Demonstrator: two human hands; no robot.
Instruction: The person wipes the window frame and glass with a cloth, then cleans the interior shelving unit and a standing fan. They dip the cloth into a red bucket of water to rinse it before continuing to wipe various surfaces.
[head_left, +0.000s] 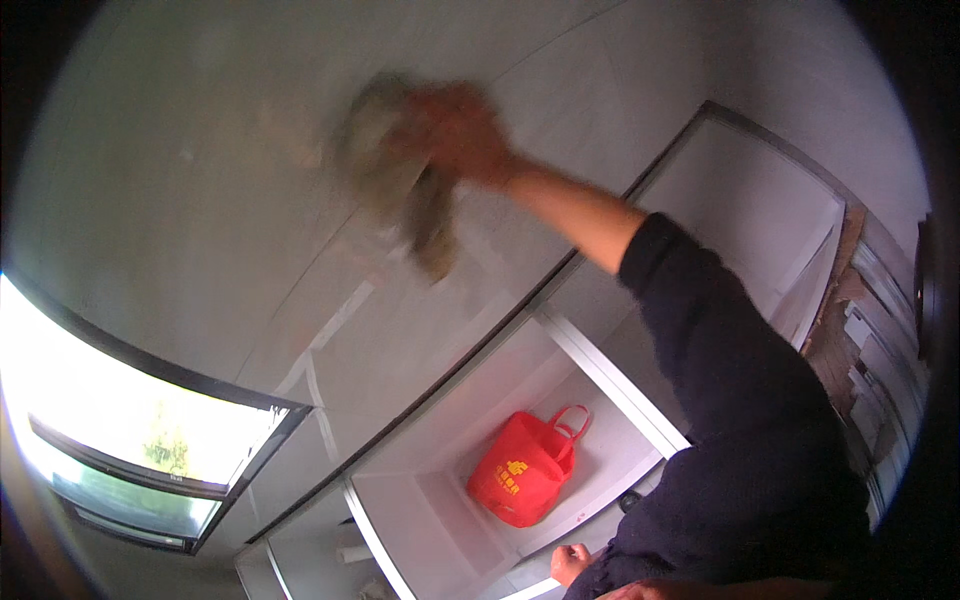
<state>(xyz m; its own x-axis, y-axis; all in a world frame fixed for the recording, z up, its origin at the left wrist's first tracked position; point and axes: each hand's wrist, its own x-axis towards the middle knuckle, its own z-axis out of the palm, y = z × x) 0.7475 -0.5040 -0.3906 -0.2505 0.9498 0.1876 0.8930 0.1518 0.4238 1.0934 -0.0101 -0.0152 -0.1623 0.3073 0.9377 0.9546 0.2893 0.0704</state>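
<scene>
My right hand (461, 135), raised on an outstretched arm, grips a greyish-tan cloth (375, 157). Motion blurs both hand and cloth, and one loose end of the cloth (433, 232) hangs out below the fingers. The cloth lies over a large grey panelled surface (225, 165) with thin seam lines; whether it presses on the surface cannot be told. At the lower edge shows a small curled hand (571, 564), seemingly my left hand, partly covered by the dark sleeve. What it may hold is hidden.
Below the grey surface, a white-framed open compartment (615, 382) holds a red bag (517, 480) with handles and yellow writing. A bright dark-framed window (150, 405) is at lower left. Another white box-like compartment (757, 202) stands at right, beside stacked boards or strips (862, 337).
</scene>
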